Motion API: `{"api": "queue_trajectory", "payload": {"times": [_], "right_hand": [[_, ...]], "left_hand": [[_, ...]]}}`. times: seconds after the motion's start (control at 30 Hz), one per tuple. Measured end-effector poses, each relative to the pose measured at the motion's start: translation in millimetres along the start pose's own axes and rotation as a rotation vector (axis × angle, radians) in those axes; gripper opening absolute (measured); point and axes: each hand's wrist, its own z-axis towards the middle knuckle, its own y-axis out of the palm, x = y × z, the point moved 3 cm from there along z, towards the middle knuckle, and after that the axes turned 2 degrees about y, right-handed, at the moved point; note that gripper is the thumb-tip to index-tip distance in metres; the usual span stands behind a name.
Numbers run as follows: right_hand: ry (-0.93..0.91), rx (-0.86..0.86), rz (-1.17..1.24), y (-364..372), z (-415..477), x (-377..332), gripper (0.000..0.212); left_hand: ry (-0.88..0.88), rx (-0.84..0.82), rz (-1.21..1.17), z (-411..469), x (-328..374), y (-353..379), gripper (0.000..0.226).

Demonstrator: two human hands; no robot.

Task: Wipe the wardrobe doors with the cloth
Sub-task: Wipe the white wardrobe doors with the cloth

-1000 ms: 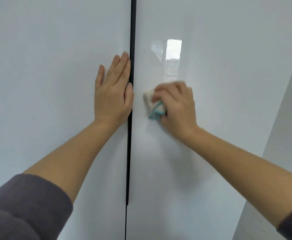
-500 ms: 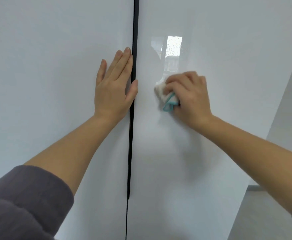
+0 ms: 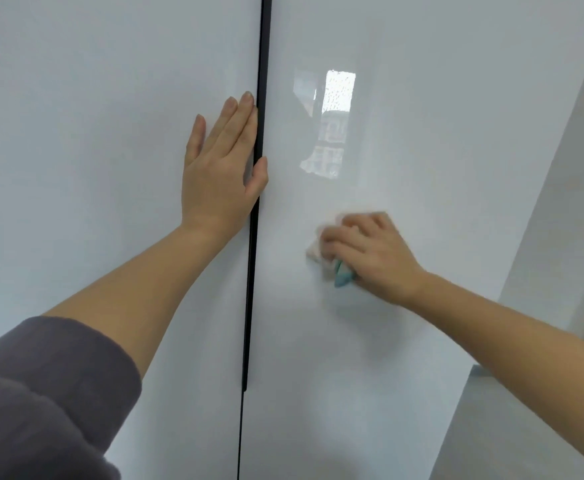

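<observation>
Head view: two doors (image 3: 76,168), one cloth (image 3: 340,276); left hand (image 3: 219,174) pressed flat, right hand (image 3: 373,258) grips the cloth.

Both wardrobe doors (image 3: 439,188) are showing smooth, glossy white, mirroring light upper centre; cloth (image 3: 323,261) looking soft fabric; sleeve (image 3: 41,393) lower left looking matt.

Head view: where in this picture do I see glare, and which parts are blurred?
In the head view, a bright window reflection glares on the glossy right door; the right hand and the cloth it holds are smeared by motion blur; the left hand, flat on the left door, is sharp.
</observation>
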Motion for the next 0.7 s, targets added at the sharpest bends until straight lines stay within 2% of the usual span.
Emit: {"api": "queue_trajectory", "payload": {"times": [0.03,0.1,0.2,0.3,0.4,0.47,0.5,0.53,0.6,0.63,0.7], "right_hand": [[0.171,0.076,-0.014,-12,15,24,0.010],[0.468,0.192,0.012,-31,32,57,0.018],[0.703,0.258,0.081,-27,14,48,0.028],[0.671,0.129,0.141,-3,-46,-10,0.031],[0.512,-0.118,0.157,15,-95,-56,0.058],[0.553,-0.182,0.219,11,-98,-67,0.063],[0.673,-0.146,0.284,6,-94,-69,0.059],[0.880,-0.062,0.416,-4,-88,-72,0.052],[1.404,0.129,0.864,-18,-77,-84,0.038],[1.606,0.233,1.081,-26,-74,-93,0.031],[1.854,0.397,1.365,-36,-74,-108,0.023]], "left_hand": [[-0.003,-0.004,-0.001,0,0,-1,0.053],[-0.014,-0.016,-0.010,0,3,-2,0.053],[-0.035,-0.053,-0.025,-1,5,-4,0.054],[-0.019,-0.114,-0.014,0,4,-7,0.054],[-0.022,-0.184,-0.002,1,3,-12,0.055],[-0.050,-0.235,0.000,1,5,-15,0.056],[-0.064,-0.268,-0.001,2,5,-17,0.057],[-0.076,-0.309,-0.004,4,6,-19,0.058],[-0.110,-0.396,-0.026,7,11,-26,0.061],[-0.151,-0.425,-0.059,6,15,-32,0.061],[-0.278,-0.420,-0.190,-10,29,-45,0.055]]}}
